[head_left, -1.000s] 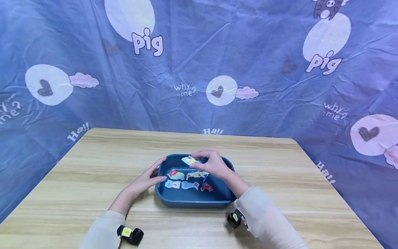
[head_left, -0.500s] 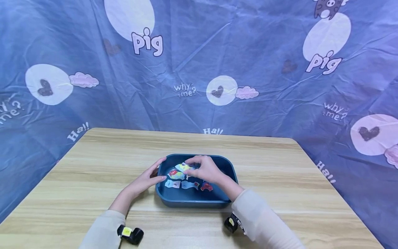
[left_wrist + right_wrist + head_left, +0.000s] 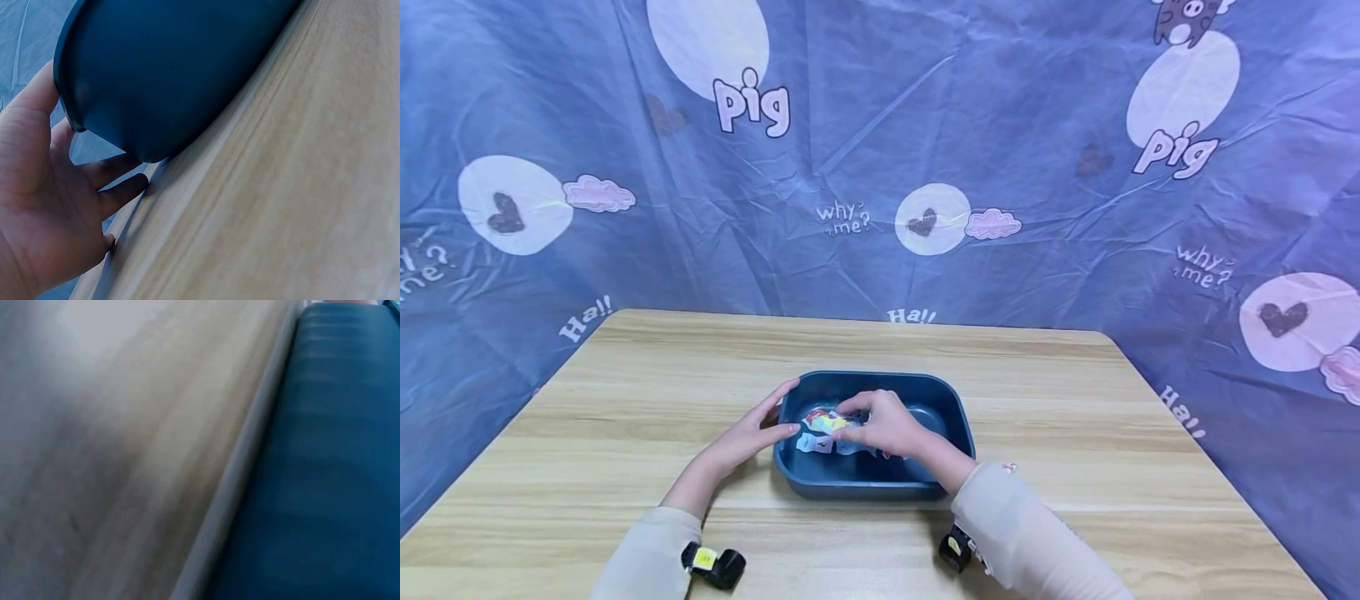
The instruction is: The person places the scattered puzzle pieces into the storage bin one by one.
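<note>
A dark blue rectangular tub (image 3: pixel 887 483) stands on the table with several small printed puzzle pieces inside. My left hand (image 3: pixel 741 433) holds its left end, thumb over the rim and other fingers spread along the outside. In the left wrist view, that hand (image 3: pixel 56 187) has its lower fingertips down by the tub's bottom corner. My right hand (image 3: pixel 883 425) reaches into the tub and pinches a yellow and pale blue puzzle piece (image 3: pixel 826 423) over a reddish one. Light blue pieces (image 3: pixel 815 443) lie just in front. The right hand covers the other pieces. The right wrist view shows mostly the tub's outer wall (image 3: pixel 331 456).
The light wooden table (image 3: pixel 662 375) extends around the tub. A blue printed cloth (image 3: pixel 850 125) hangs behind the table and at its sides. Black wrist cameras (image 3: pixel 715 567) sit at both sleeves.
My right hand has brought the yellow piece left and toward me, from over the tub's back down among the pieces at the left. The left hand has stayed in place.
</note>
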Available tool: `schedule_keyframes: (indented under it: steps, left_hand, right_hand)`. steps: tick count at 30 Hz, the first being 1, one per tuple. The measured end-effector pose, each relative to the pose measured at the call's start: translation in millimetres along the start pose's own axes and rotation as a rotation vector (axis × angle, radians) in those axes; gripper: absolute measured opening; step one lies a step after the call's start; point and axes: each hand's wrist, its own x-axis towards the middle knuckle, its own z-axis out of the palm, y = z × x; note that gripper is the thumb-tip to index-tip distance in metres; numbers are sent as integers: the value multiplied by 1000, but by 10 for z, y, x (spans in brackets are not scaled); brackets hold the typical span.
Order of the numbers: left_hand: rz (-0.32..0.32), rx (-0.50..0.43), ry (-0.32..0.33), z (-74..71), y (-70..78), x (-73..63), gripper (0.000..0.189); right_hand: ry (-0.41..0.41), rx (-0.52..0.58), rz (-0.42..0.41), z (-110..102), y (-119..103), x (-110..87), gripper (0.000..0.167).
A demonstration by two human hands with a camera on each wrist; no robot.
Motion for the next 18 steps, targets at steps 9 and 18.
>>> schedule_keyframes:
  steps: [9, 18]
  left_hand:
    - [13, -22, -9, -4, -7, 3, 64]
    - [12, -16, -11, 2, -3, 0, 63]
  right_hand:
    - [-21, -9, -11, 85, -27, 10, 33]
    - [-89, -30, 13, 176, -32, 4, 34]
